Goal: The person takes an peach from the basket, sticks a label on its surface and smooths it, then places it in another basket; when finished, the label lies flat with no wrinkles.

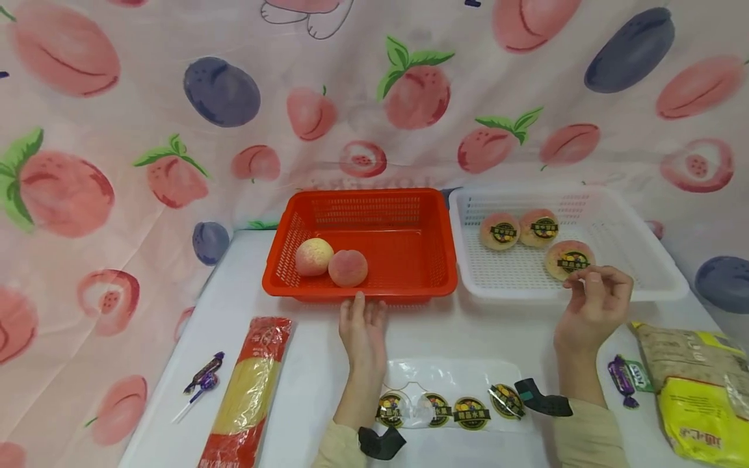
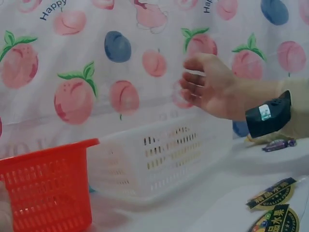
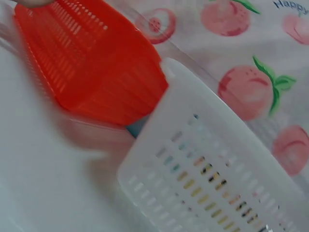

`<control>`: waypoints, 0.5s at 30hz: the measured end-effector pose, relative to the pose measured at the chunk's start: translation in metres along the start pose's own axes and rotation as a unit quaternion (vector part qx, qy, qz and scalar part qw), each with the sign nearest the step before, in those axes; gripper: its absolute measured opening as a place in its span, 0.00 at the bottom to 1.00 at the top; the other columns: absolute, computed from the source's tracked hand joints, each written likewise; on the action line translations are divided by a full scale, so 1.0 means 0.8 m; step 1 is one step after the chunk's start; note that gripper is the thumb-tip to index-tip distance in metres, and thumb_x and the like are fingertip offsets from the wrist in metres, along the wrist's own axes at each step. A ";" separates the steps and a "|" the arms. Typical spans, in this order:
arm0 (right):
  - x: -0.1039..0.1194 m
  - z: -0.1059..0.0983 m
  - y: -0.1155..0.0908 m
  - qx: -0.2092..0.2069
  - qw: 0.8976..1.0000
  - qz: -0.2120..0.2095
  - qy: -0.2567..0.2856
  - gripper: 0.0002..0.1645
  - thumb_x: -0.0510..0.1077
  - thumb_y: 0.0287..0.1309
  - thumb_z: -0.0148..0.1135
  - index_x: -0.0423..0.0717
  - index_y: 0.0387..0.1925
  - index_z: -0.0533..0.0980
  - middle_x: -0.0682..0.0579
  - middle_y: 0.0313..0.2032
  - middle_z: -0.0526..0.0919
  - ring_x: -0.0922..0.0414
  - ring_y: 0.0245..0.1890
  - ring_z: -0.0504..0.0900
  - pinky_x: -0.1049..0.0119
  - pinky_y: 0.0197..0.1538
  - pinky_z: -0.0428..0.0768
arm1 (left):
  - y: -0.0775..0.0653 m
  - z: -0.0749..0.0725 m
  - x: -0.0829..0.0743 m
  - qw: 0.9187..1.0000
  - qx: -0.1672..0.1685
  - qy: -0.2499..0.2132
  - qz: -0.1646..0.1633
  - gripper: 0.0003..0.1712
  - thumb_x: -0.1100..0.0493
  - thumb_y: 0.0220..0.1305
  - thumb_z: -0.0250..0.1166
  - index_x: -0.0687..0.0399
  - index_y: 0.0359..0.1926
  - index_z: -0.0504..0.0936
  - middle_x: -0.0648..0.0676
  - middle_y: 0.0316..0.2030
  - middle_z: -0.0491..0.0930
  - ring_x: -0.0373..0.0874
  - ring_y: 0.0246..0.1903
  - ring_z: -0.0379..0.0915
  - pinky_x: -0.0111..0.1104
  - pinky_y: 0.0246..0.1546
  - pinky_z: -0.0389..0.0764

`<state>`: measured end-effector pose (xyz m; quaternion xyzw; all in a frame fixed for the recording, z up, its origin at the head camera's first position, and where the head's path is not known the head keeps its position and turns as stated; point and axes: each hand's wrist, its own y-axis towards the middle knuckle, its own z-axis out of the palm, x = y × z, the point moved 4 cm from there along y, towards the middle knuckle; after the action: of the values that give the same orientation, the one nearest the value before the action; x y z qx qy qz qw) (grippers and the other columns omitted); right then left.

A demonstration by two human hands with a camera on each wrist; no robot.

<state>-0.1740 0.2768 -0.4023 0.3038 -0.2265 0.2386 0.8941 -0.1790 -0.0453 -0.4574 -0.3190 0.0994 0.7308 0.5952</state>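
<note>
Standing along the table's (image 1: 468, 328) back edge, a white basket (image 1: 638, 244) and a red basket (image 1: 404, 260) were listed; at their front edges were held the right hand (image 1: 595, 309), loosely curled, and left hand (image 1: 364, 335), fingers extended. Three labelled peaches (image 1: 500, 232) and two plain peaches (image 1: 348, 268) were contained, respectively.

On the desk (image 1: 316, 370), a left basket (image 1: 404, 257) holding two peaches (image 1: 314, 257) stands beside a right basket (image 1: 620, 250) holding three, with a curtain (image 1: 351, 58) behind. In front lies a sticker sheet (image 1: 450, 376); left of it, a noodle packet (image 1: 248, 390) and, farther left, a lollipop (image 1: 209, 381); right of it, sweets (image 1: 622, 380) beside two bags (image 1: 690, 357).
</note>
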 end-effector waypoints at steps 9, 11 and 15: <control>-0.028 0.073 -0.009 0.222 0.974 0.024 -0.027 0.11 0.23 0.49 0.48 0.21 0.38 0.64 0.38 0.34 0.73 0.49 0.35 0.75 0.66 0.36 0.75 | -0.002 0.002 -0.008 0.998 -0.053 -0.019 0.033 0.13 0.62 0.57 0.59 0.55 0.40 0.65 0.50 0.36 0.68 0.46 0.38 0.68 0.42 0.49 0.74; -0.037 0.091 -0.013 0.269 0.961 0.039 -0.049 0.13 0.23 0.49 0.49 0.21 0.40 0.65 0.39 0.35 0.75 0.50 0.38 0.75 0.67 0.39 0.75 | -0.001 0.000 -0.011 0.997 -0.060 -0.021 0.045 0.12 0.62 0.57 0.59 0.55 0.40 0.65 0.49 0.33 0.68 0.45 0.38 0.67 0.42 0.49 0.74; -0.057 0.127 -0.018 0.346 0.931 0.077 -0.093 0.15 0.25 0.50 0.51 0.23 0.42 0.66 0.41 0.39 0.75 0.51 0.42 0.75 0.69 0.45 0.75 | 0.001 -0.004 -0.017 0.995 -0.070 -0.025 0.060 0.12 0.62 0.58 0.58 0.55 0.40 0.65 0.48 0.30 0.67 0.46 0.39 0.64 0.42 0.50 0.72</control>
<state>-0.2281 0.1871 -0.3614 0.5965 -0.2345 0.3412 0.6876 -0.1777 -0.0583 -0.4523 -0.3354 0.0519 0.7780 0.5287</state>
